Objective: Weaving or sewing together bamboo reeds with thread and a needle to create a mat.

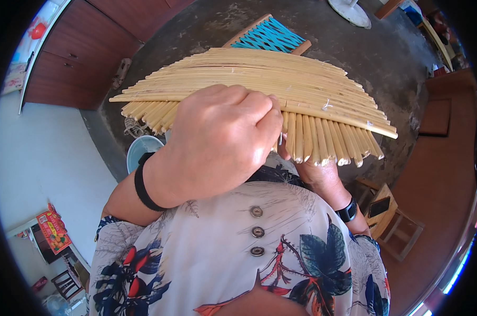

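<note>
A panel of pale, dried plant stalks [238,71] lies in front of me, its upper layer running left to right. Along its near side, a lower layer of shorter stalks [328,137] crosses underneath with cut ends toward me. Bits of white thread [327,104] stick out of the stalks. My left hand [225,126], with a black band at the wrist, is closed at the near edge of the upper layer; its fingertips and whatever they pinch are hidden. My right hand [317,173], wearing a dark watch, grips the panel from below at the near right, its fingers mostly covered by stalks.
Beyond the panel stands a low stool with blue woven cord [270,36]. A light-blue bucket [142,149] is beside my left forearm. Dark red cabinets [83,50] stand at the far left, and a small wooden stool [388,210] at the right.
</note>
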`<move>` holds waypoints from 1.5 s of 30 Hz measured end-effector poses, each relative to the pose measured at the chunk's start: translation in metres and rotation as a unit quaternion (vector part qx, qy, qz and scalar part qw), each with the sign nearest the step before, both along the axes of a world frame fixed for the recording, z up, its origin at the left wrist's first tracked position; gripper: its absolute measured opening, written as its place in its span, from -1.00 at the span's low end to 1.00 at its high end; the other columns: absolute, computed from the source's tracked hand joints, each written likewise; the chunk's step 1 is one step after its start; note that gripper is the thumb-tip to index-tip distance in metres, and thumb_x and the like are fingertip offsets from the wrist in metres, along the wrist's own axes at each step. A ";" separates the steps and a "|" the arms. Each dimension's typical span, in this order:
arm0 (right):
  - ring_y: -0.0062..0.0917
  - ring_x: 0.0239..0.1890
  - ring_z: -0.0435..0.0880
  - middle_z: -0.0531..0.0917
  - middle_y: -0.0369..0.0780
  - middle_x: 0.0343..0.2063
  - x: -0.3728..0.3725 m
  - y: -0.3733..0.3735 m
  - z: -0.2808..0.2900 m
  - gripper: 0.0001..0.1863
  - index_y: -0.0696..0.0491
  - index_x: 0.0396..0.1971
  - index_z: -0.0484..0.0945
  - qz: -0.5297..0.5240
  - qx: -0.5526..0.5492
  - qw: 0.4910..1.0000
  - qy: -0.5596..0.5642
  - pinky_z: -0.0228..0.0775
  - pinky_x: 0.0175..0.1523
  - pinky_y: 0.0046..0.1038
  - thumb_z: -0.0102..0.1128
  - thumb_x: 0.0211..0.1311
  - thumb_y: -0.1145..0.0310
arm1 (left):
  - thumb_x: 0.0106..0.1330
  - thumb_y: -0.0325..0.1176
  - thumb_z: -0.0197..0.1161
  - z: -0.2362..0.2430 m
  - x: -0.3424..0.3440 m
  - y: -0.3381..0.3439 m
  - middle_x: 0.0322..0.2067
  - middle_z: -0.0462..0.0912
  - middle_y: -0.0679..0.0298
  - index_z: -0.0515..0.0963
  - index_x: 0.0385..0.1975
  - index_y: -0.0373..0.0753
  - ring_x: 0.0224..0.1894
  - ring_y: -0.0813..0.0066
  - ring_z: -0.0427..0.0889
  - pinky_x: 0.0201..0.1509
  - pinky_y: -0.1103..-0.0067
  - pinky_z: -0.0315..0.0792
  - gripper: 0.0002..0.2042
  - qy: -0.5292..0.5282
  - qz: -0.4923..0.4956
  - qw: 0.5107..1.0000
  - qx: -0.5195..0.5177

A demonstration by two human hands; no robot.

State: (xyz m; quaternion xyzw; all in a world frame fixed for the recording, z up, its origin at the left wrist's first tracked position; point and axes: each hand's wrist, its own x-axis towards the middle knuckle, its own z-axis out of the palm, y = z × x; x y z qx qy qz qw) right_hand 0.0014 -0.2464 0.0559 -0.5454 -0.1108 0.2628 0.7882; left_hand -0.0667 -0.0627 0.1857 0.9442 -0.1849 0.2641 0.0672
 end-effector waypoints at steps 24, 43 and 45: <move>-0.78 -0.53 0.50 0.62 -0.37 -0.44 0.123 0.066 0.091 -0.84 0.15 -0.18 0.64 0.025 0.126 0.988 -0.083 0.29 -0.44 -0.71 0.20 0.43 0.37 | 0.05 -0.13 0.34 0.082 0.150 0.052 -0.61 0.59 0.01 0.72 -0.43 -0.22 -0.51 0.04 0.61 -0.39 0.33 0.47 -0.73 0.063 0.027 0.998 0.007; -0.78 -0.57 0.39 0.49 -0.45 -0.56 0.138 0.074 0.109 -0.90 0.08 -0.35 0.61 -0.100 0.061 0.986 -0.120 0.22 -0.50 -0.68 0.35 0.29 0.41 | 0.04 -0.03 0.37 0.104 0.195 0.067 -0.65 0.55 0.02 0.69 -0.49 -0.25 -0.55 0.02 0.57 -0.44 0.29 0.41 -0.66 0.078 0.032 0.995 0.045; -0.77 -0.56 0.36 0.51 -0.44 -0.54 0.142 0.077 0.104 -0.91 0.06 -0.36 0.60 -0.108 0.093 0.978 -0.154 0.20 -0.49 -0.67 0.32 0.32 0.42 | 0.04 -0.03 0.37 0.103 0.197 0.068 -0.65 0.56 0.02 0.69 -0.50 -0.23 -0.55 0.03 0.57 -0.44 0.29 0.41 -0.66 0.081 0.031 0.996 0.038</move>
